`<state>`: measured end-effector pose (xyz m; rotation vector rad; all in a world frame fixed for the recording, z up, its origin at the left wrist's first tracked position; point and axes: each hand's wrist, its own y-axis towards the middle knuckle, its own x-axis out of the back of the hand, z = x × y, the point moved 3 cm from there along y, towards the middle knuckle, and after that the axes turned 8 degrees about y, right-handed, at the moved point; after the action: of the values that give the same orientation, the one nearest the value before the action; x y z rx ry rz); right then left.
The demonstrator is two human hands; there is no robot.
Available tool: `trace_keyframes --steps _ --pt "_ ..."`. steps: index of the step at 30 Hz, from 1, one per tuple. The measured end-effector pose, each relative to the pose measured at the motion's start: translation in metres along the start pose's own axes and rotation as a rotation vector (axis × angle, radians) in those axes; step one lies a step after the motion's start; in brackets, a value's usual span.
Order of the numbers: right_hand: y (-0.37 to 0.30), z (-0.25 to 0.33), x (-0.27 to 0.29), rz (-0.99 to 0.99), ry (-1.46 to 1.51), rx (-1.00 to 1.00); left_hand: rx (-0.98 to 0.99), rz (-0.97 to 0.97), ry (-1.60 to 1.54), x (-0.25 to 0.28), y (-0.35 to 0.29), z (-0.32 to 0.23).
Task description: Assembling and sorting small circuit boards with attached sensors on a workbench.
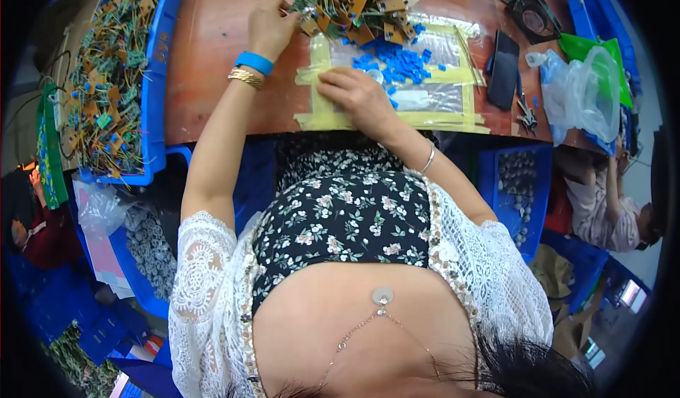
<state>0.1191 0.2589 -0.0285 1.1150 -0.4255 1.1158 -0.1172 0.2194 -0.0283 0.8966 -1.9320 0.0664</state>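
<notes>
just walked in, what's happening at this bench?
A person seated at a reddish-brown table is working through small electronic parts. The left hand reaches into a heap of brown and green wired components at the table's far edge. The right hand rests on a clear sheet taped down with yellow tape, beside a scatter of small blue pieces. Whether either hand grips a part cannot be told. A blue tray on the left holds more such components.
</notes>
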Motion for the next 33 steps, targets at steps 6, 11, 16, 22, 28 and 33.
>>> trace_keyframes --steps 6,11,16,22,28,33 --pt "0.008 -0.019 0.029 -0.287 0.092 -0.223 0.245 -0.405 -0.334 0.026 -0.074 0.033" --pt "0.009 -0.011 0.025 -0.171 0.07 -0.156 0.164 -0.378 -0.153 0.036 -0.15 -0.028" --pt "0.009 -0.006 0.008 -0.051 0.013 -0.117 0.073 -0.248 0.126 0.04 -0.184 -0.052" --pt "0.015 -0.005 0.01 -0.029 -0.054 -0.119 -0.047 -0.182 0.336 0.039 -0.178 -0.056" --pt "0.016 -0.003 0.01 -0.057 -0.061 -0.142 0.385 -0.186 -0.206 0.04 -0.173 -0.047" --pt "0.018 -0.004 0.004 0.015 -0.097 -0.085 0.19 -0.259 -0.108 0.038 -0.169 -0.058"
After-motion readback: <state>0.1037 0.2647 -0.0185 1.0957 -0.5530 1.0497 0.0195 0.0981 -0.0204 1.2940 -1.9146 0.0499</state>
